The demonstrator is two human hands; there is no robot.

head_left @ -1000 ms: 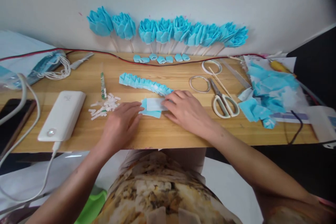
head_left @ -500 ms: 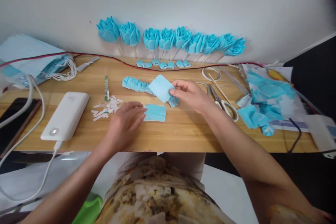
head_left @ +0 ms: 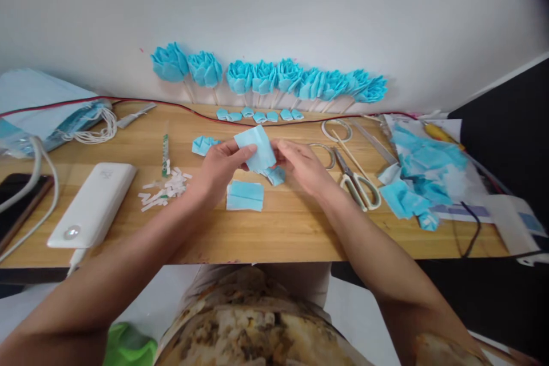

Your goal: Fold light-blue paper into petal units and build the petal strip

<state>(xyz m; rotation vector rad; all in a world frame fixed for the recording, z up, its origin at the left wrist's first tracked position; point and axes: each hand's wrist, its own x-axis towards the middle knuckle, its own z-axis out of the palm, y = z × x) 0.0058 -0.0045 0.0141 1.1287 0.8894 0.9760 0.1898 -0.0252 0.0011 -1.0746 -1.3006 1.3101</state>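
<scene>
Pinching paper (head_left: 257,147), left hand (head_left: 217,171), right hand (head_left: 302,164) hide strip (head_left: 205,144).

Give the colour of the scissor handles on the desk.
Pale cream, almost white. The scissors show best in the head view.

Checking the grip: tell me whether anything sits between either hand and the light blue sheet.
Nothing visible does. The left hand and the right hand both pinch the light blue sheet directly; the folded blue stack lies apart on the desk.

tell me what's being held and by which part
A light blue sheet: the left hand pinches its lower left edge, the right hand its right edge.
</scene>
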